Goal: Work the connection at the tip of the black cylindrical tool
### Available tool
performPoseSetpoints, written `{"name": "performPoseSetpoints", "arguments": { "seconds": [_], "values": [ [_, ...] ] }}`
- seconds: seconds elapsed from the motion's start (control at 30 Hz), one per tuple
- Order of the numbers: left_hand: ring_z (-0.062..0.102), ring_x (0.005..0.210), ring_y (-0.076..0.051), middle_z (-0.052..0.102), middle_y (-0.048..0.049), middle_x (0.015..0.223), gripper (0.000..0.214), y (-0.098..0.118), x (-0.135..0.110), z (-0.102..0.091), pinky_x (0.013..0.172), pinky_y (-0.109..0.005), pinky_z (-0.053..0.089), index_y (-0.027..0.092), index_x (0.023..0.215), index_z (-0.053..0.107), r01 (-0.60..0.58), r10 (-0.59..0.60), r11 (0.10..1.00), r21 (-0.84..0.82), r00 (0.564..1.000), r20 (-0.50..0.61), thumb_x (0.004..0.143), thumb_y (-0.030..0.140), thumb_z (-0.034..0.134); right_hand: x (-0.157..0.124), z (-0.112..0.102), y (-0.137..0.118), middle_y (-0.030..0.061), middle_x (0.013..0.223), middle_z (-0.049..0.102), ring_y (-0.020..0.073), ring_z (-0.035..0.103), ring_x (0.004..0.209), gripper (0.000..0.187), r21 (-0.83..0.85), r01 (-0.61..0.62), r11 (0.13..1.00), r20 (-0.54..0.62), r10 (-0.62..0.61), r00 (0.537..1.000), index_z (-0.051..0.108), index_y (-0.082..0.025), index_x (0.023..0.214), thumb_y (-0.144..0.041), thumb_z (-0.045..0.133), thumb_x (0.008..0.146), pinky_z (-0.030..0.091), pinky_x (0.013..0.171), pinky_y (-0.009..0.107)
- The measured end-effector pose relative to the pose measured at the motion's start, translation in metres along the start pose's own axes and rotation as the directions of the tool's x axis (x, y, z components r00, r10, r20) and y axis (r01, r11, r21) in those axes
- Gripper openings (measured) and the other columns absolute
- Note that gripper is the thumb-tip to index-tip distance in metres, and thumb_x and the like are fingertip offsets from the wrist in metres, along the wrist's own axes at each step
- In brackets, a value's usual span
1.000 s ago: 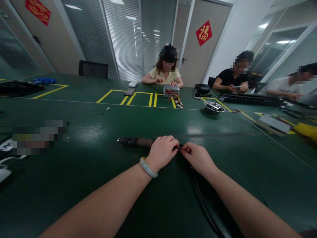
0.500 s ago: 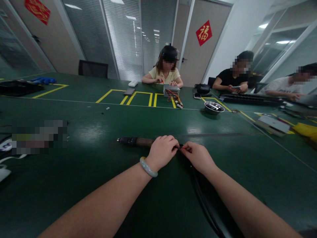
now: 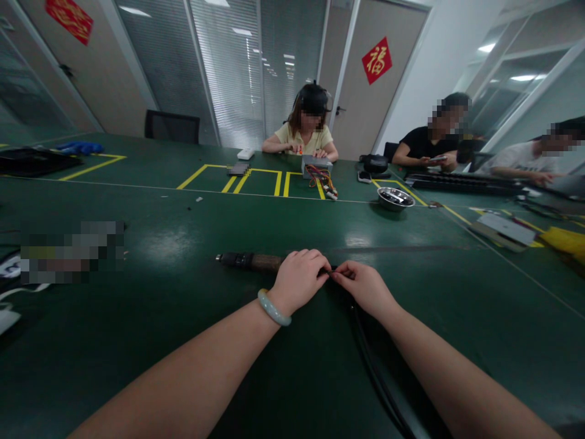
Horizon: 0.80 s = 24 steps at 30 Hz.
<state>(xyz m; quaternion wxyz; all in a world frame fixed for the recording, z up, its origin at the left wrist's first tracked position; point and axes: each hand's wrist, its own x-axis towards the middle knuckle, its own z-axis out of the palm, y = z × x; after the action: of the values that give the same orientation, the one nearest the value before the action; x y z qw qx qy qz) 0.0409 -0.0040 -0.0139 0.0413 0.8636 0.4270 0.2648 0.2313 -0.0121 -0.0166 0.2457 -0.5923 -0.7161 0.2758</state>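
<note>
A rod-shaped tool [image 3: 266, 263] lies crosswise on the green table. It has a bare metal tip at the left, a black section, and a dark brown grip. My left hand [image 3: 300, 277], a pale bangle at its wrist, lies over the grip's right end, its fingertips pinched together. Close beside it, my right hand [image 3: 363, 288] is closed in a pinch too. Between the two sets of fingertips runs a thin dark strand [image 3: 331, 273], mostly hidden. From under my right hand a black cable [image 3: 372, 360], seemingly doubled, curves down toward the near edge.
Across the green table [image 3: 219, 225] a person [image 3: 311, 131] handles a grey box [image 3: 315, 166] with coloured wires. A metal bowl [image 3: 395, 199] with dark contents stands right of it. Two more people sit at the right. Blurred items lie at the left, near a white strap [image 3: 27, 292].
Both hands keep almost the same place and pinch; only a slight shift shows at the fingertips. The tool and cable stay put.
</note>
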Motion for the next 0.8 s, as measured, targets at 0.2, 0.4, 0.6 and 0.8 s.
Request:
{"name": "performPoseSetpoints", "arguments": {
  "seconds": [0.2, 0.4, 0.6, 0.8],
  "values": [
    [0.054, 0.093, -0.018, 0.06, 0.0002, 0.097, 0.007, -0.0002, 0.0002, 0.0003, 0.08, -0.034, 0.04, 0.022, 0.091, 0.061, -0.004, 0.004, 1.0, 0.012, 1.0, -0.004, 0.085, 0.026, 0.059, -0.0014, 0.0014, -0.0018, -0.0008, 0.078, 0.068, 0.0145, 0.061, 0.069, 0.02, -0.022, 0.031, 0.999, -0.018, -0.031, 0.999, 0.066, -0.023, 0.085, -0.039, 0.054, 0.084, 0.04, 0.059, 0.024],
    [0.054, 0.092, -0.019, 0.061, 0.0005, 0.096, 0.006, -0.0005, 0.0, 0.0021, 0.079, -0.035, 0.04, 0.023, 0.09, 0.062, 0.0, 0.0, 1.0, 0.018, 1.0, -0.013, 0.084, 0.024, 0.061, -0.0005, 0.003, -0.0016, -0.0013, 0.077, 0.065, 0.0145, 0.059, 0.07, 0.015, -0.15, 0.097, 0.984, -0.08, -0.11, 0.991, 0.065, -0.024, 0.081, -0.035, 0.055, 0.084, 0.039, 0.06, 0.025],
    [0.055, 0.094, -0.019, 0.06, -0.0003, 0.097, 0.007, 0.001, 0.0001, 0.0003, 0.082, -0.035, 0.041, 0.023, 0.092, 0.062, -0.004, 0.004, 1.0, 0.023, 1.0, -0.007, 0.085, 0.024, 0.059, -0.0005, 0.0048, -0.002, 0.0026, 0.097, 0.058, 0.0116, 0.055, 0.066, 0.015, -0.186, 0.168, 0.968, -0.163, -0.199, 0.966, 0.065, -0.022, 0.078, -0.033, 0.057, 0.083, 0.043, 0.063, 0.027],
    [0.054, 0.095, -0.019, 0.06, -0.0012, 0.098, 0.008, 0.0011, -0.0002, -0.0003, 0.081, -0.035, 0.041, 0.022, 0.092, 0.062, -0.001, 0.001, 0.999, 0.035, 1.0, 0.01, 0.086, 0.023, 0.058, 0.0023, 0.0037, -0.0011, 0.0022, 0.108, 0.059, 0.0141, 0.059, 0.081, 0.011, -0.109, 0.207, 0.972, -0.121, -0.22, 0.968, 0.064, -0.022, 0.076, -0.029, 0.057, 0.082, 0.045, 0.072, 0.028]
  ]
}}
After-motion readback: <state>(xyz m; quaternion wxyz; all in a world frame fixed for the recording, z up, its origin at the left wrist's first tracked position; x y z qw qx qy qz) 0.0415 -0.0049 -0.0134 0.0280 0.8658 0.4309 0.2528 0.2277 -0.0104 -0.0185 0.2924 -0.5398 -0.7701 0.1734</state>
